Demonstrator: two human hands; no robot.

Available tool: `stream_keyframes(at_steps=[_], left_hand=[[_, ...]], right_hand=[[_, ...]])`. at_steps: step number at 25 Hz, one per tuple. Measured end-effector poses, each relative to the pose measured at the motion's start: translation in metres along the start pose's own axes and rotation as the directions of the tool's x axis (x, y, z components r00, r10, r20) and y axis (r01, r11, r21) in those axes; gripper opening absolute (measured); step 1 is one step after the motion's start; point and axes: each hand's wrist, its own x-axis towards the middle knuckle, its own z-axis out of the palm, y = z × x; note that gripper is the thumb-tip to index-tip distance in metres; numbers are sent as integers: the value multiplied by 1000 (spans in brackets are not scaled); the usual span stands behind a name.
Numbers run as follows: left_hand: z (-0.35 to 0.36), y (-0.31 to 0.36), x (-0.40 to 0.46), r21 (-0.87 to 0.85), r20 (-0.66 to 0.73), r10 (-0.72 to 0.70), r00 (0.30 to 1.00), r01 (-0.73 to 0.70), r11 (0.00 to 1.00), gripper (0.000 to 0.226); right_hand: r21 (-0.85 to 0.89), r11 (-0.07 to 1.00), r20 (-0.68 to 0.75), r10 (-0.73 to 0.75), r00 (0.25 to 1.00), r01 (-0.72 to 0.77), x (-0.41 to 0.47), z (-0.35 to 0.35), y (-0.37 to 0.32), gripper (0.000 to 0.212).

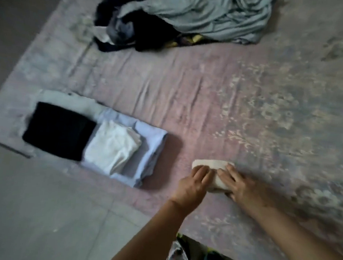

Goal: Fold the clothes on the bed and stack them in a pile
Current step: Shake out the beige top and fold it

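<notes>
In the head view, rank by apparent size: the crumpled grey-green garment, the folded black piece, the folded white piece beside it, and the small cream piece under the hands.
1. Crumpled grey-green garment
2. Folded black piece
3. Folded white piece
4. Small cream piece, partly covered by both hands.

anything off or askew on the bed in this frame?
Nothing damaged or spilled. The folded pile is loosely stacked: the black piece and white piece sit side by side on a light blue one, not squared up. An unfolded heap waits at the far edge.
</notes>
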Motion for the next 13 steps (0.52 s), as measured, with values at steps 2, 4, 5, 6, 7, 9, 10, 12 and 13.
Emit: stream_keyframes(at_steps=[2, 4, 5, 6, 7, 9, 10, 12, 13], left_hand=[[-33, -32, -32, 35, -70, -102, 992, 104, 994, 48], [-58, -56, -58, 72, -174, -175, 969, 190, 979, 48], [-66, -66, -65, 90, -241, -201, 949, 228, 969, 48], [-74, -75, -71, 105, -319, -219, 922, 264, 959, 48], [-84, -82, -75, 111, -392, -233, 890, 297, 948, 45], [-100, -98, -76, 146, -546, -236, 804, 368, 918, 28], [-108, -106, -77, 160, -607, -236, 759, 408, 899, 28], [-117, -125, -81, 170, -679, -255, 688, 485, 858, 30], [-117, -134, -84, 166, -696, -278, 662, 525, 835, 35]], right_hand=[[69, 993, 30, -98, 995, 96, 47, -19, -48, 90], [221, 966, 83, -156, 984, 134, 85, -31, -84, 79], [268, 948, 102, -203, 974, 170, 99, -36, -96, 76], [287, 930, 50, -256, 965, 232, 117, -42, -110, 77], [269, 909, -20, -324, 946, 317, 136, -45, -120, 79], [180, 858, -140, -463, 875, 482, 171, -48, -134, 79], [141, 827, -174, -520, 836, 543, 188, -49, -142, 76], [48, 781, -253, -593, 764, 622, 218, -49, -161, 69], [16, 768, -292, -609, 738, 640, 230, -47, -173, 68]])
